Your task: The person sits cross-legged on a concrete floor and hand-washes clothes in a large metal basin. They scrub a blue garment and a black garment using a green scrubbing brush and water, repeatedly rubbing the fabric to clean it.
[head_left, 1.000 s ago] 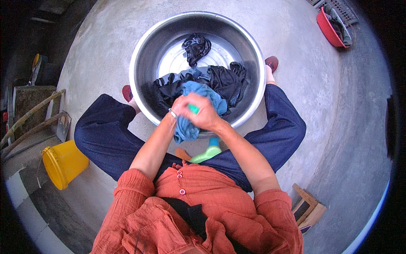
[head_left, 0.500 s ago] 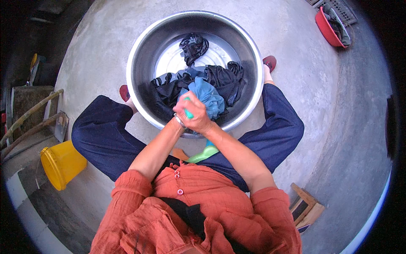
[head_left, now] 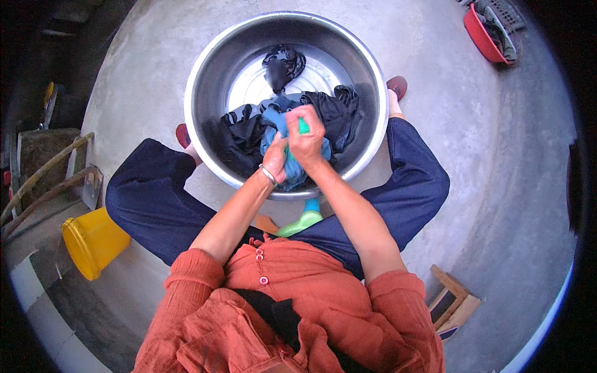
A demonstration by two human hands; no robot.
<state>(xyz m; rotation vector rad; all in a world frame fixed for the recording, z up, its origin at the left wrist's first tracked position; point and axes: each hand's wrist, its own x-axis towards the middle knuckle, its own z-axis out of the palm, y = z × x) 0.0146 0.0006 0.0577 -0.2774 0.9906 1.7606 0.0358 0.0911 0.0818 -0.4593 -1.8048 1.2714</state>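
Your left hand (head_left: 275,160) is gripping the crumpled, soft blue cloth (head_left: 297,174) near the centre of the frame, with its thumb pointing upward, and a silvery bracelet (head_left: 268,174) is circling the wrist. Your right hand (head_left: 305,135) is sitting just beside it, a little higher and to the right; it is making a tight fist around a small bright-green piece (head_left: 303,126), whose kind I cannot tell. One blurred end of the cloth is rising at the upper left of this fist.

The blue cloth is lying at the lower side of the round, silver metal basin (head_left: 214,87), which is filling the upper centre. Wet black garments (head_left: 342,118) are resting around it, and a twisted black bundle (head_left: 292,61) is lying higher up. Below the basin, between your legs, a light-green object (head_left: 301,224) is showing. At the lower left a yellow plastic bucket (head_left: 102,239) is standing; at the upper right a red basin (head_left: 480,38) is holding dark clothes.
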